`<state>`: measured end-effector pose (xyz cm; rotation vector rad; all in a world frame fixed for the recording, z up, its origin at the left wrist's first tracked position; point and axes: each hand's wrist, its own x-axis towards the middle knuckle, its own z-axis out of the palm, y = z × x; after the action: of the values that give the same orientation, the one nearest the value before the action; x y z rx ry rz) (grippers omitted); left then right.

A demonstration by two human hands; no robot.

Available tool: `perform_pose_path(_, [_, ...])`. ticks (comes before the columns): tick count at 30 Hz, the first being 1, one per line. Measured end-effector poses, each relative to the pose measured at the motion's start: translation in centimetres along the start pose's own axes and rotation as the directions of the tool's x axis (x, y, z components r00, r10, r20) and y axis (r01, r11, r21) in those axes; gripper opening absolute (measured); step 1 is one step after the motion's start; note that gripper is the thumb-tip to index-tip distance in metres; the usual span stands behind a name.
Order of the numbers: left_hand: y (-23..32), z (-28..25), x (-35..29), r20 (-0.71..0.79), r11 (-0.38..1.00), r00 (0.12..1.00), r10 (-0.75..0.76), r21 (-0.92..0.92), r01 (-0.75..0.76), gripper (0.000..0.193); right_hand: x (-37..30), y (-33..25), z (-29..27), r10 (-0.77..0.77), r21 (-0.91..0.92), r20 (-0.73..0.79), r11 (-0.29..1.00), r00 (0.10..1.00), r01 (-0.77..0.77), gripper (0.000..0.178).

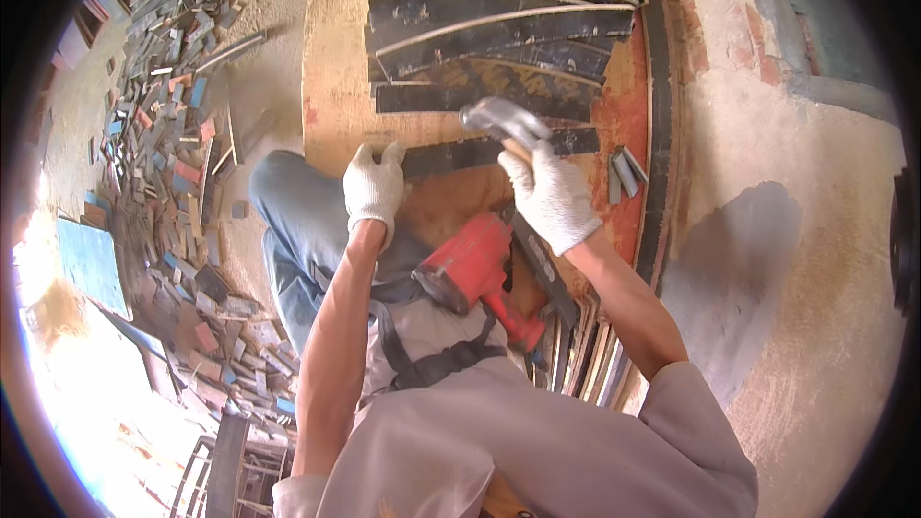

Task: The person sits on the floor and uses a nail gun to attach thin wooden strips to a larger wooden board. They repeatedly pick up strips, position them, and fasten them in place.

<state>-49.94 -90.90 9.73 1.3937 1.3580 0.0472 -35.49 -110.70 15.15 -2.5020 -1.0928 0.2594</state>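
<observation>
My right hand [554, 196], in a white knit glove, is closed round the wooden handle of a claw hammer [508, 122]. The hammer's metal head is slightly blurred and hangs over a dark board strip [451, 155]. That strip lies crosswise on the wooden work surface [336, 67]. My gloved left hand [374, 187] is at the strip's left end, fingers bent over it; the thumb side is partly hidden. A red nail gun [470, 264] rests close to my lap, between my forearms.
Several dark board strips [480, 29] are piled at the far side of the work surface. Two short offcuts [627, 175] lie right of the strip. Loose strips [587, 355] stand beside my right side. Scattered wood scraps [182, 163] cover the floor at left. A wall [815, 259] rises at right.
</observation>
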Motion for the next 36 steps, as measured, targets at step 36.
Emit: perform_pose_path(36, [-5.9,-21.0,-1.1,-0.400,0.889,0.836,0.375,-0.102,-0.447,0.020,-12.6,2.7,-3.9,0.147,0.163,-0.274,0.981,0.951,-0.104,0.041])
